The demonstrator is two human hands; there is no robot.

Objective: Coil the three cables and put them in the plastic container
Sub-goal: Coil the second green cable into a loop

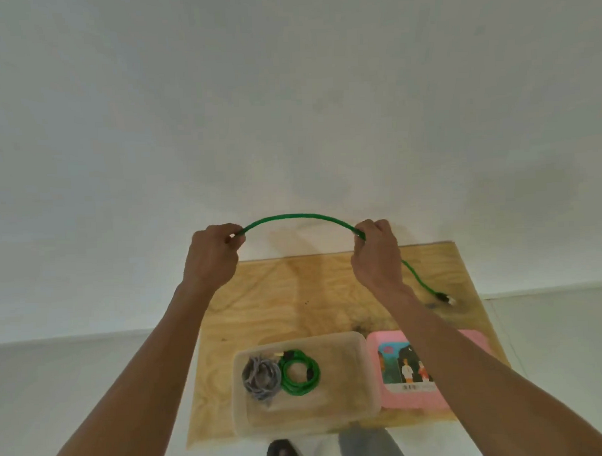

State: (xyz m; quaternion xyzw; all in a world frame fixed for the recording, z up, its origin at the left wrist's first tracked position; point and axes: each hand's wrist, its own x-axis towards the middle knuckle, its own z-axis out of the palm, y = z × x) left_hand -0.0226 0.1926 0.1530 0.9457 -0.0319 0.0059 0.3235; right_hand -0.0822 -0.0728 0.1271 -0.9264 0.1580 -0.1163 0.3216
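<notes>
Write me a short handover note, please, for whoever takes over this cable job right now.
Left hand and right hand each grip the third cable, a green one arched between them, uncoiled; its plug end trails onto the wooden board.
Done: grey coil and green coil lie in the plastic container.
Left: coil the held cable and place it in the container. The pink lid lies beside it.

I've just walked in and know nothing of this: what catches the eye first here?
A bright green cable arches between the left hand and right hand, held above a wooden board. Nearer, a clear plastic container already holds a grey coil and a green coil.
</notes>
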